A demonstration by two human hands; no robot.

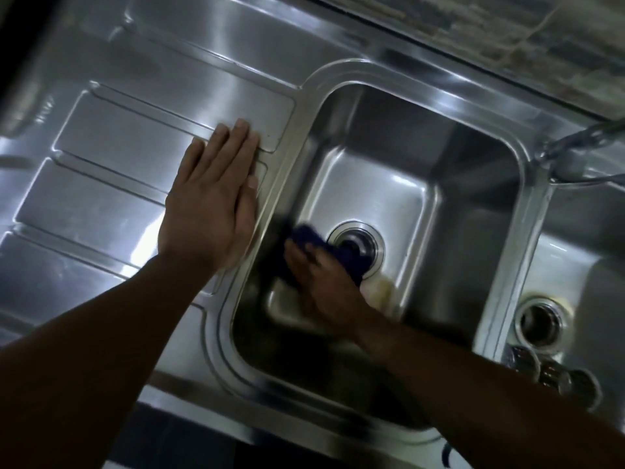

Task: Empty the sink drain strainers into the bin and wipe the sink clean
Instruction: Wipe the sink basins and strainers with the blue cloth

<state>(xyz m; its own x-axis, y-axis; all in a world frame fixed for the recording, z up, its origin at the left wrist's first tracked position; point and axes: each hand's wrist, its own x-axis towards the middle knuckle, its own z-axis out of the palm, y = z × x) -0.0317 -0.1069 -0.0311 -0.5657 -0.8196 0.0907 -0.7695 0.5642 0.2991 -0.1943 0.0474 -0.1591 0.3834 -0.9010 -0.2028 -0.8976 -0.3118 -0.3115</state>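
Sink (304, 106) of shiny steel filled most of the view, with one big bowl (389, 130) in the middle. The right hand (324, 286) was down inside that bowl, on its floor. It held a dark blue cloth (324, 242), and the cloth lay under and in front of the fingers. The cloth touched the left side of the round drain (368, 242) and covered a bit of it. The hand and cloth were blurry, so how the fingers lay could not be told. A pale yellow mark (382, 286) sat on the floor just beside the hand and the drain. The left hand (209, 204) lay flat on the ribbed board (118, 184) to the left of the bowl, fingers straight and close together, holding nothing. Its edge was right beside the bowl's rim. A second bowl (592, 265) with its own drain (541, 319) was on the right. A tap (581, 137) reached in from the top right.
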